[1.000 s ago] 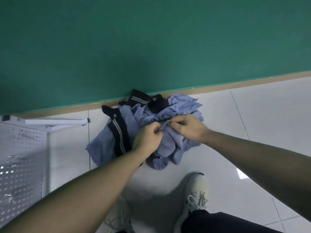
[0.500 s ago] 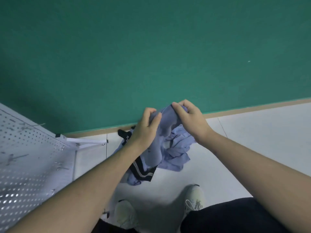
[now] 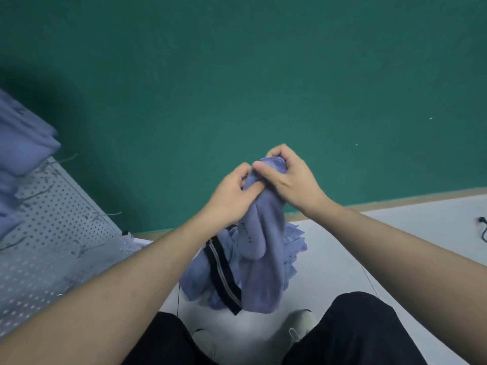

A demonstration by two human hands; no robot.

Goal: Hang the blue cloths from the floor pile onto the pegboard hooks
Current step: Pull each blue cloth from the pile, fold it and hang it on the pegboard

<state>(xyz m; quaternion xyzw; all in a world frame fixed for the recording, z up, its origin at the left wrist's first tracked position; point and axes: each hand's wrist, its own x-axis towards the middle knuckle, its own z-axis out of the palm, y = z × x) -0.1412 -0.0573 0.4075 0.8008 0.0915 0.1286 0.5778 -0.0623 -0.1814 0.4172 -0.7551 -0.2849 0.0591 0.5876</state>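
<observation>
A blue cloth (image 3: 266,248) with a black striped band hangs in the air in front of the green wall. My left hand (image 3: 232,196) pinches its upper part from the left, and my right hand (image 3: 287,177) grips its bunched top edge. The rest of the floor pile (image 3: 296,239) shows behind and below the lifted cloth, mostly hidden by it. The white pegboard (image 3: 60,227) with wire hooks stands at the left. Blue cloths (image 3: 23,143) hang on its upper left part.
The green wall (image 3: 237,75) rises straight ahead with a wooden skirting along the white tiled floor (image 3: 395,241). A black cable end (image 3: 478,230) lies on the floor at the far right. My dark trousers and white shoes (image 3: 300,325) show at the bottom.
Both hands have lifted the cloth up from the floor pile to wall height and drawn together at its top. The view has risen, bringing the pegboard and its hung cloths into sight.
</observation>
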